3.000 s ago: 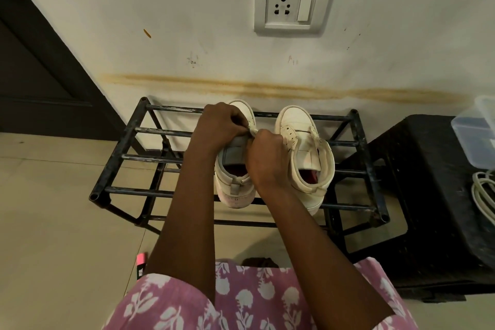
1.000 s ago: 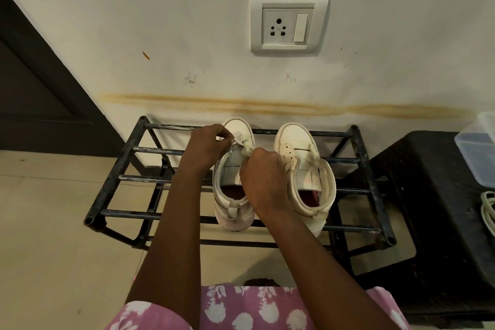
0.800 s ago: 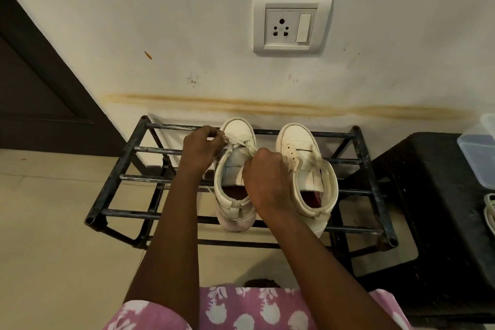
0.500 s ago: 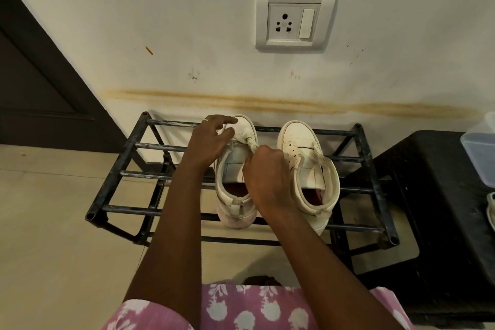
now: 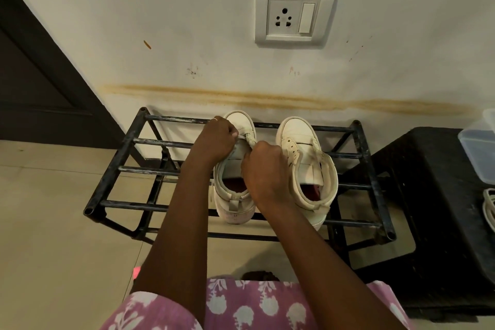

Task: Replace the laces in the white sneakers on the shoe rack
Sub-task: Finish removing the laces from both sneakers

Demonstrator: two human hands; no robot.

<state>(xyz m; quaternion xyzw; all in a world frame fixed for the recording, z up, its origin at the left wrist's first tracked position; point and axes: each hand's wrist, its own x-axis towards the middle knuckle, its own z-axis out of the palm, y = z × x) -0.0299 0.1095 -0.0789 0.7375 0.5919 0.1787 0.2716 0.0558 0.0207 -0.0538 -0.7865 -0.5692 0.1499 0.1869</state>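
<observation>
Two white high-top sneakers stand side by side on a black metal shoe rack (image 5: 126, 154), toes toward the wall. My left hand (image 5: 217, 139) and my right hand (image 5: 263, 166) are both over the left sneaker (image 5: 234, 203), fingers curled. Each pinches a part of a white lace (image 5: 247, 139) that runs between them near the sneaker's toe end. My hands hide most of its eyelets. The right sneaker (image 5: 302, 153) has bare eyelets and an open tongue, with no lace that I can see.
A black plastic stool (image 5: 428, 195) stands right of the rack, with a clear plastic box (image 5: 479, 150) and a white coiled cord (image 5: 488, 209) on it. A wall socket (image 5: 294, 13) is above. A dark door (image 5: 40, 83) is at left. Tiled floor lies around; a small pink object (image 5: 136, 272) lies by my knee.
My left hand opened briefly half a second ago, then closed again on the lace beside the toe. My right hand has stayed gripping over the left sneaker. The view shifted slightly.
</observation>
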